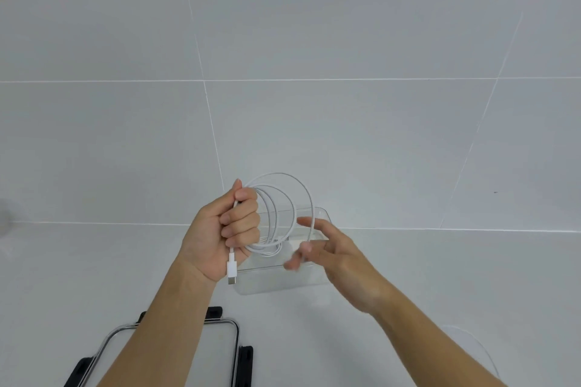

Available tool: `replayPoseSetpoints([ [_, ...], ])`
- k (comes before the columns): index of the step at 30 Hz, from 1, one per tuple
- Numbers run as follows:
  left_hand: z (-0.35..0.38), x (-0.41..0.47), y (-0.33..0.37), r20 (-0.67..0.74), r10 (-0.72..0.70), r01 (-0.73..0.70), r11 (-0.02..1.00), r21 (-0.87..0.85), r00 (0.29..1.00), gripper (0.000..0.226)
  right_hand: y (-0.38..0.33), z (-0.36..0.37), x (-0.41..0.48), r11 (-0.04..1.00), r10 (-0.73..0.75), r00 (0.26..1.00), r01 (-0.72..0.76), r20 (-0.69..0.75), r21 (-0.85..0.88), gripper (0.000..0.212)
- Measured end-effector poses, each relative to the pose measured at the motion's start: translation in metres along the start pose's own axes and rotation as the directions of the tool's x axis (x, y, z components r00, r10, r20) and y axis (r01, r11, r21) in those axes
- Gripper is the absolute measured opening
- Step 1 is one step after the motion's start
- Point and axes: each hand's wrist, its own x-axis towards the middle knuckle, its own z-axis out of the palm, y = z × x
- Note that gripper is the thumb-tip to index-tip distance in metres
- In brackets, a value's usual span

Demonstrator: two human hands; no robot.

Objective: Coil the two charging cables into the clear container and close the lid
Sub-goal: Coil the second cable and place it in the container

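Note:
My left hand (226, 229) grips a white charging cable (292, 195) wound in several loops, held above the clear container (283, 283). The cable's plug (232, 270) hangs down below my left palm. My right hand (323, 248) is blurred, its fingers spread, with the outermost strand of the cable running between thumb and fingers. The container's lid (220, 345), clear with black clips, lies on the white surface near me, partly hidden under my left forearm. A second white cable (478, 345) curves faintly on the surface at the lower right.
The surface is white, large tiles with thin grout lines. A faint grey smudge sits at the far left edge (4, 217).

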Motion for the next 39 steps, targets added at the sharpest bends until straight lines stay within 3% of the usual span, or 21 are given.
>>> replayPoseSetpoints([
  [3, 0.001, -0.002, 0.006, 0.041, 0.036, -0.034, 0.999, -0.041, 0.999, 0.042, 0.012, -0.001, 0.011, 0.993, -0.01, 0.962, 0.041, -0.272, 0.11, 0.022],
  [6, -0.003, -0.005, 0.009, 0.038, 0.063, -0.061, 0.997, -0.057, 0.997, 0.041, 0.02, -0.014, 0.018, 0.987, -0.151, 0.882, 0.113, -0.447, -0.111, 0.019],
  [8, -0.004, -0.007, 0.011, 0.033, 0.069, -0.066, 0.995, -0.069, 0.997, 0.041, 0.026, -0.022, 0.019, 0.953, -0.248, 0.875, 0.143, -0.417, -0.267, 0.016],
  [10, -0.004, -0.008, 0.016, 0.026, 0.098, -0.096, 0.992, -0.075, 0.995, 0.04, 0.036, -0.028, 0.018, 0.943, -0.243, 0.88, 0.114, -0.409, -0.314, 0.006],
  [14, 0.001, -0.013, 0.027, 0.019, 0.161, -0.159, 0.984, -0.074, 0.987, 0.041, 0.058, -0.044, 0.009, 0.873, -0.194, 0.914, -0.004, -0.355, -0.488, 0.019],
  [17, 0.002, -0.019, 0.034, 0.033, 0.165, -0.161, 0.982, -0.1, 0.986, 0.043, 0.071, -0.056, 0.0, 0.679, -0.297, 0.896, -0.045, -0.33, -0.733, 0.012],
  [19, 0.0, -0.02, 0.035, 0.032, 0.165, -0.161, 0.982, -0.1, 0.986, 0.043, 0.072, -0.062, -0.004, 0.444, -0.413, 0.876, -0.047, -0.251, -0.895, 0.022],
  [22, -0.011, -0.018, 0.036, 0.058, 0.164, -0.159, 0.984, -0.08, 0.985, 0.044, 0.065, -0.06, -0.004, 0.052, -0.402, 0.915, 0.053, 0.028, -0.997, 0.031],
  [24, -0.014, -0.013, 0.035, 0.054, 0.179, -0.176, 0.983, -0.054, 0.982, 0.041, 0.057, -0.051, -0.005, -0.094, -0.371, 0.912, 0.149, 0.173, -0.984, 0.029],
  [26, -0.01, -0.011, 0.032, -0.138, 0.258, -0.25, 0.966, 0.072, 0.956, 0.031, 0.05, -0.037, -0.007, -0.184, -0.326, 0.897, 0.25, 0.299, -0.951, 0.023],
  [29, 0.0, -0.009, 0.024, -0.411, 0.382, -0.291, 0.919, 0.266, 0.828, 0.03, 0.031, -0.013, -0.013, -0.235, -0.286, 0.843, 0.398, 0.455, -0.887, 0.021],
  [33, 0.001, -0.005, 0.019, -0.585, 0.363, -0.247, 0.93, 0.271, 0.725, 0.03, -0.003, 0.023, -0.027, -0.336, -0.155, 0.81, 0.495, 0.565, -0.801, 0.027],
  [36, 0.002, -0.003, 0.012, -0.672, 0.372, -0.241, 0.928, 0.284, 0.64, 0.029, -0.02, 0.042, -0.035, -0.304, -0.081, 0.793, 0.558, 0.604, -0.772, 0.029],
  [39, 0.007, -0.003, 0.004, -0.647, 0.353, -0.152, 0.926, 0.345, 0.676, 0.032, -0.034, 0.048, -0.036, -0.216, -0.126, 0.781, 0.58, 0.612, -0.785, 0.027],
])
